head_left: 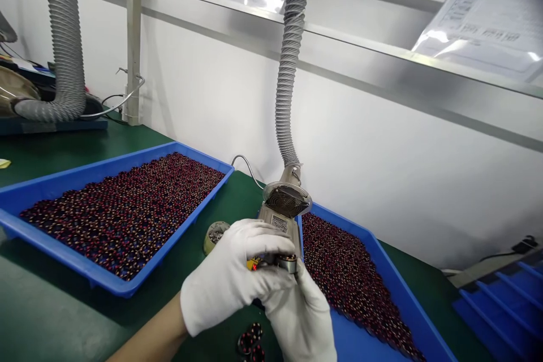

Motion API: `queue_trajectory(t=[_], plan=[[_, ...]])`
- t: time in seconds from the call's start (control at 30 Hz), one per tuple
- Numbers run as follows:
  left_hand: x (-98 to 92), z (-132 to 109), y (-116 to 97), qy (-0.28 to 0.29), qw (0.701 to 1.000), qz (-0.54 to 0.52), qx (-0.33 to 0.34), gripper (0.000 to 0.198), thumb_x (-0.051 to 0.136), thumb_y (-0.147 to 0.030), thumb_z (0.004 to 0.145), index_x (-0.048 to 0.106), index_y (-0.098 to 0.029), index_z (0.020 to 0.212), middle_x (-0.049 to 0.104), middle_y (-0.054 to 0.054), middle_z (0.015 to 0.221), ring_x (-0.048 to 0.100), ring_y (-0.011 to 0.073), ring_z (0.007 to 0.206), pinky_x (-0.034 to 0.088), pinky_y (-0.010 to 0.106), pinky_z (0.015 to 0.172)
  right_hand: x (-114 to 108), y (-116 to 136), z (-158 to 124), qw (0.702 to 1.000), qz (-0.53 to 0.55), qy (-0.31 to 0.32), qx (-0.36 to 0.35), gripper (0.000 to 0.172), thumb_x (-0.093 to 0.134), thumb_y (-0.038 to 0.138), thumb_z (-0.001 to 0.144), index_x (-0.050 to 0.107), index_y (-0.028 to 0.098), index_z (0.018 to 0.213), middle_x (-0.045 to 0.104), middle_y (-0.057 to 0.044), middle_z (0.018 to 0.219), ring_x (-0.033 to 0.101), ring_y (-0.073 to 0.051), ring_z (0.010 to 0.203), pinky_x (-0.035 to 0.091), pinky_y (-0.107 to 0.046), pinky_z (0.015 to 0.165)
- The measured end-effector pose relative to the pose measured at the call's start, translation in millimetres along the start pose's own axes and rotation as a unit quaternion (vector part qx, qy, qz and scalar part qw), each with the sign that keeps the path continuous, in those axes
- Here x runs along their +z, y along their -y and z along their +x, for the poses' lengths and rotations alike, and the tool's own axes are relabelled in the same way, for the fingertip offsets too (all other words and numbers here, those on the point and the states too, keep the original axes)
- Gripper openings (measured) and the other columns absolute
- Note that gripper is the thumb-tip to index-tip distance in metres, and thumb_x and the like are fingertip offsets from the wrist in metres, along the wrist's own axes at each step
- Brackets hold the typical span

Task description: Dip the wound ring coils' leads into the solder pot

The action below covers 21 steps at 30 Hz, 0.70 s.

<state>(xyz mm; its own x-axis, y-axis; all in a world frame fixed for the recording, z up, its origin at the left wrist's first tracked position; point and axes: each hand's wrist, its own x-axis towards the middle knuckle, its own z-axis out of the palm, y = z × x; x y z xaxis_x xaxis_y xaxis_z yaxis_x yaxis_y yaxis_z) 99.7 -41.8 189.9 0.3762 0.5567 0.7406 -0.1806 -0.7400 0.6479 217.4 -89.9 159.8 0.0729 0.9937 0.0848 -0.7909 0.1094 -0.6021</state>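
My left hand (pixel 237 271), in a white glove, reaches in from the lower left with its fingers and thumb closed around a small round metal-rimmed part (pixel 288 263). Coppery and dark bits show at the top of this part. A yellow piece with a red spot (pixel 253 263) peeks out beneath the left fingers; its kind is unclear. My right hand (pixel 303 317), also gloved, pinches the metal-rimmed part from the right, its other fingers partly hidden. Below the hands, several dark round pieces with pink dots (pixel 251 340) lie on the green table.
Blue trays stand on either side: the left tray (pixel 127 288) and the right tray (pixel 360 339), both heaped with small dark red-dotted parts. A round hood (pixel 287 199) on a grey hose (pixel 291 68) hangs behind my hands. Left of it sits a small pot (pixel 208 244).
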Motion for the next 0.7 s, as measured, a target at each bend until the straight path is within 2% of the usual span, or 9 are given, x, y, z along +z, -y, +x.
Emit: queue_trajectory(t=[0.07,0.2,0.27,0.37,0.43,0.57,0.67,0.7], plan=[[-2.3,0.1,0.2,-0.026,0.995,-0.092,-0.042,0.005,0.070,-0.021,0.079,0.074,-0.019,0.081,0.074,0.006,0.087,0.067,0.0200,0.087,0.053,0.034,0.084,-0.9,-0.7,-0.8,1.000,-0.008,0.020,0.004,0.022,0.076,0.024,0.073,0.073,0.027,0.094,0.073,-0.002,0.097,0.067,-0.012,0.084,0.054,-0.022,0.076],[-10.0,-3.3,1.4,-0.113,0.959,-0.226,-0.130,0.007,0.070,-0.021,0.079,0.073,-0.018,0.073,0.074,0.004,0.080,0.068,0.0196,0.085,0.055,0.030,0.079,-3.1,2.3,-0.8,0.998,-0.049,0.042,0.008,0.021,0.074,0.027,0.074,0.072,0.025,0.094,0.073,-0.004,0.090,0.066,-0.014,0.075,0.056,-0.025,0.067],[-15.1,-3.5,0.4,-0.123,0.956,-0.223,-0.145,0.004,0.072,-0.020,0.076,0.074,-0.018,0.078,0.074,0.005,0.086,0.068,0.0205,0.087,0.056,0.030,0.079,-4.6,4.7,-0.6,0.997,-0.065,0.033,0.007,0.020,0.076,0.028,0.072,0.072,0.024,0.091,0.072,-0.004,0.082,0.065,-0.015,0.069,0.056,-0.026,0.064],[-17.6,-1.0,-2.2,-0.029,0.973,-0.155,-0.169,0.023,0.073,-0.009,0.068,0.075,-0.019,0.088,0.073,0.006,0.098,0.068,0.0211,0.092,0.055,0.031,0.082,-5.3,5.9,-1.1,0.998,-0.067,0.007,-0.003,0.024,0.077,0.029,0.070,0.072,0.024,0.093,0.072,-0.005,0.088,0.066,-0.015,0.072,0.056,-0.027,0.065],[-14.5,0.4,-3.1,0.004,0.974,-0.150,-0.172,0.022,0.068,-0.005,0.068,0.075,-0.018,0.083,0.073,0.005,0.094,0.068,0.0197,0.087,0.055,0.031,0.081,-4.3,5.0,-1.8,0.998,-0.064,0.000,-0.009,0.025,0.077,0.027,0.071,0.071,0.024,0.094,0.072,-0.005,0.093,0.066,-0.015,0.074,0.056,-0.027,0.066],[-11.2,-0.9,-5.0,-0.055,0.964,-0.210,-0.156,0.014,0.065,-0.005,0.070,0.073,-0.017,0.072,0.073,0.003,0.078,0.067,0.0168,0.079,0.055,0.027,0.075,-2.4,4.5,-2.0,0.997,-0.077,0.021,-0.012,0.022,0.076,0.026,0.072,0.071,0.023,0.093,0.071,-0.006,0.089,0.066,-0.016,0.073,0.056,-0.027,0.066],[-18.0,-2.8,-8.1,-0.133,0.955,-0.216,-0.153,0.009,0.067,-0.011,0.073,0.072,-0.018,0.075,0.073,0.003,0.082,0.068,0.0168,0.082,0.055,0.026,0.075,-3.8,6.2,-1.1,0.997,-0.070,0.033,-0.002,0.020,0.075,0.026,0.073,0.071,0.023,0.092,0.071,-0.005,0.085,0.066,-0.015,0.073,0.055,-0.027,0.069],[-20.3,-2.8,-9.0,-0.134,0.958,-0.196,-0.161,0.010,0.068,-0.012,0.072,0.073,-0.018,0.078,0.073,0.004,0.086,0.068,0.0177,0.084,0.056,0.027,0.076,-4.3,6.5,-1.0,0.997,-0.067,0.034,0.001,0.020,0.075,0.027,0.073,0.071,0.024,0.092,0.071,-0.004,0.084,0.066,-0.015,0.074,0.055,-0.026,0.070]])
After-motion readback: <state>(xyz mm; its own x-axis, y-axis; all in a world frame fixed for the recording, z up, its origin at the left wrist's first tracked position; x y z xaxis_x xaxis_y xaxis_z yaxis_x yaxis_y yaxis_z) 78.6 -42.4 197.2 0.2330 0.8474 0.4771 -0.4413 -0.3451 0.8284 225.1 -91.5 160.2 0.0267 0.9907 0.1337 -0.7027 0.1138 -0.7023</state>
